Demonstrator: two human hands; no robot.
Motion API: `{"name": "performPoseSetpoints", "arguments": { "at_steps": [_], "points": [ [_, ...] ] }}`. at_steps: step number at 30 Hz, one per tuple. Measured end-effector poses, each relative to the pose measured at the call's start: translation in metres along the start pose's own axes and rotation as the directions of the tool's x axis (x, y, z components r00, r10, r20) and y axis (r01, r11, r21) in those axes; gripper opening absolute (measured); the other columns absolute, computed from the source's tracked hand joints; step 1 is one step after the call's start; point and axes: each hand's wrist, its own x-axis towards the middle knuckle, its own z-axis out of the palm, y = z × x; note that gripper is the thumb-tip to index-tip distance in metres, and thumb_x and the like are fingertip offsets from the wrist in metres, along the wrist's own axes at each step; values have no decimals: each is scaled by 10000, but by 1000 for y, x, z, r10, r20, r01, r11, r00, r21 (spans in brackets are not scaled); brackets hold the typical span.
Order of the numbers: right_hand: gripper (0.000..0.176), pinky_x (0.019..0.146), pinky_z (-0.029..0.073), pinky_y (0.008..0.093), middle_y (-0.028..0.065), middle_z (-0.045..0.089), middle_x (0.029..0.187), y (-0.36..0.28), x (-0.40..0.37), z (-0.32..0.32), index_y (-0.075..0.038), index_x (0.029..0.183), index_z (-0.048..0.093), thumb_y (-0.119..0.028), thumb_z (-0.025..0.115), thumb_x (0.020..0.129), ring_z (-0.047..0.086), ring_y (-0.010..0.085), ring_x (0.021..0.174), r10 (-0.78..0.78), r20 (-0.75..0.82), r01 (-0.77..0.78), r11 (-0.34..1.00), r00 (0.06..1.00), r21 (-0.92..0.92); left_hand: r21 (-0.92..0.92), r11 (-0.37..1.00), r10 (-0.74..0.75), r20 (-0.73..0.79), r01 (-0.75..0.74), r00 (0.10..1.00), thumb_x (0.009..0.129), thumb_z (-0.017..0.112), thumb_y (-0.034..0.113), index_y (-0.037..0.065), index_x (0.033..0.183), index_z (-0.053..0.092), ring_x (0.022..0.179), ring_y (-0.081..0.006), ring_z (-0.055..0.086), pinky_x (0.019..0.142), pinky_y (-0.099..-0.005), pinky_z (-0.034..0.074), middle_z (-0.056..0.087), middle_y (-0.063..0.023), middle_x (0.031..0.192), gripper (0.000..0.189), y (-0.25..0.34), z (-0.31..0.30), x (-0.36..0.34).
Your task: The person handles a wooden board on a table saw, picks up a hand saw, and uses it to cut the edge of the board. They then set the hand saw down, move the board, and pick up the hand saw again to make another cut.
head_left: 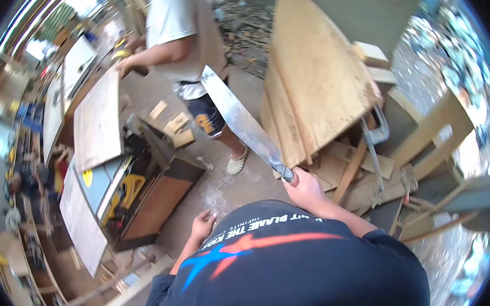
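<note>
The right hand [305,187] is clenched round the handle of a long steel blade [242,121], which slants up towards a co-worker [180,27]; the left hand [202,225] hangs loosely spread, holding nothing; the dark shirt [304,273] reads "BLAME THE KIDS"

One blade [242,121], two hands [307,186] [202,225]

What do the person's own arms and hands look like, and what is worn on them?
Both arms are bare below the short sleeves of a dark navy T-shirt. It carries white lettering and a red and blue graphic. The left hand and right hand are ungloved; no watch, ring or bracelet shows.
</note>
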Motion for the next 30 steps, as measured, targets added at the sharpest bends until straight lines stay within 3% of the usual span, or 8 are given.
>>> {"name": "performPoseSetpoints", "arguments": {
  "at_steps": [2, 7, 8, 13, 19, 26, 28, 30],
  "points": [
    [296, 712, 544, 476, 212, 705, 806, -16, 8, 3, -27, 871, 658, -304, 761, 896, 711, 413, 805, -53, 92, 61, 994, 994, -93, -285, 948, 151, 9, -143, 988, 1019, 702, 393, 32, 1467, 601, 1291, -253, 646, 1090, -383, 507, 681, -170, 1394, 584, 92, -10, -35],
    [342, 709, 531, 494, 234, 692, 812, -55, 38, 55, -19, 855, 630, -321, 785, 893, 684, 459, 826, -248, 381, 353, 905, 891, -235, -507, 780, 411, -28, -367, 911, 1050, 654, 374, 55, 1439, 633, 1292, -218, 628, 1126, -389, 468, 689, -125, 1387, 503, 203, -46, -92],
    [346, 710, 531, 498, 239, 695, 818, -64, 38, 66, -18, 850, 622, -318, 789, 889, 684, 463, 830, -246, 425, 378, 888, 871, -262, -365, 845, 394, -70, -391, 917, 1041, 661, 420, 39, 1397, 658, 1274, -199, 639, 1110, -370, 479, 707, -154, 1344, 522, 216, -57, -105],
    [352, 725, 542, 511, 247, 701, 834, -119, 23, 126, -17, 856, 615, -312, 805, 860, 687, 470, 831, -415, 629, 637, 753, 657, -168, -487, 847, 56, -317, -213, 947, 1012, 682, 463, 20, 1042, 805, 821, -153, 709, 787, -348, 551, 805, -98, 932, 460, 174, -74, -143],
    [420, 767, 567, 475, 225, 739, 890, -169, -15, 202, -30, 1001, 678, -353, 861, 805, 734, 418, 861, -494, 783, 789, 615, 378, 7, -599, 751, -229, -633, -280, 739, 1025, 673, 331, -13, 963, 804, 798, -128, 704, 781, -339, 556, 798, -88, 871, 373, 63, -89, -187],
    [420, 791, 565, 460, 232, 735, 907, -205, -81, 315, -26, 1015, 692, -348, 866, 809, 734, 409, 870, -364, 884, 833, 551, 293, -49, -567, 673, -446, -823, -475, 350, 1018, 685, 276, -42, 835, 769, 672, -73, 620, 628, -317, 499, 733, -61, 702, 377, -109, -168, -244],
    [397, 769, 556, 438, 236, 727, 879, -210, -106, 349, -13, 956, 684, -339, 862, 815, 723, 418, 849, -354, 887, 839, 541, 296, -63, -573, 682, -486, -819, -454, 303, 1019, 685, 271, -44, 817, 763, 664, -74, 627, 625, -316, 503, 728, -61, 691, 381, -143, -202, -274],
    [389, 759, 550, 426, 236, 724, 864, -230, -141, 384, -9, 925, 681, -337, 861, 818, 717, 422, 837, -310, 906, 806, 590, 289, -55, -612, 628, -480, -791, -481, 379, 1057, 648, 273, -27, 939, 764, 761, -86, 660, 697, -298, 523, 748, -43, 815, 342, -184, -221, -286]
  ]
}}
